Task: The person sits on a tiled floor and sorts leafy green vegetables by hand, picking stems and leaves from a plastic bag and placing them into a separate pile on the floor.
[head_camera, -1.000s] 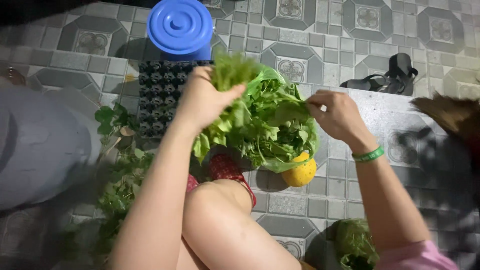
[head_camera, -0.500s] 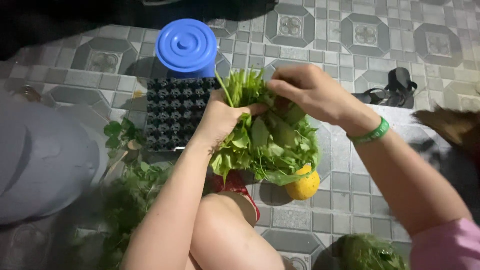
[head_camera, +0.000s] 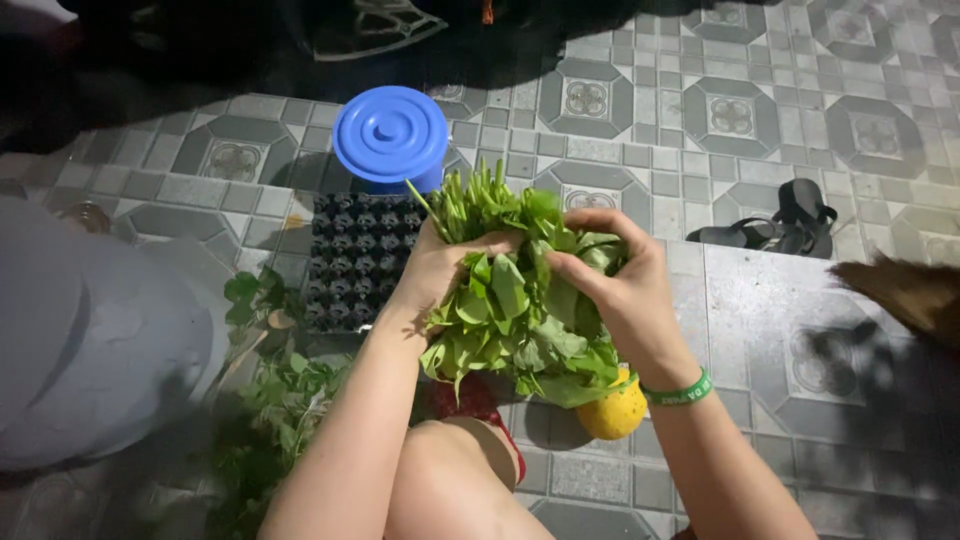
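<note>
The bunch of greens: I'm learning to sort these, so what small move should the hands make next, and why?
Probably the right hand should pull loose the leaf it pinches, while the left hand grips the bunch of greens by its stems. Both hands are closed on the bunch, and trimmed leaves lie on the floor left of it.

single head view, looking steeply down, close over lap and tiled floor [head_camera: 760, 120]

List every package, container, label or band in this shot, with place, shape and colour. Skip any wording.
Round blue plastic lidded tub: on the tiled floor, top centre-left.
Black moulded cell tray: flat on the floor just below the tub, square grid.
Green printed wristband: around the right hand wrist, thin strip.
No screens or signs are visible.
</note>
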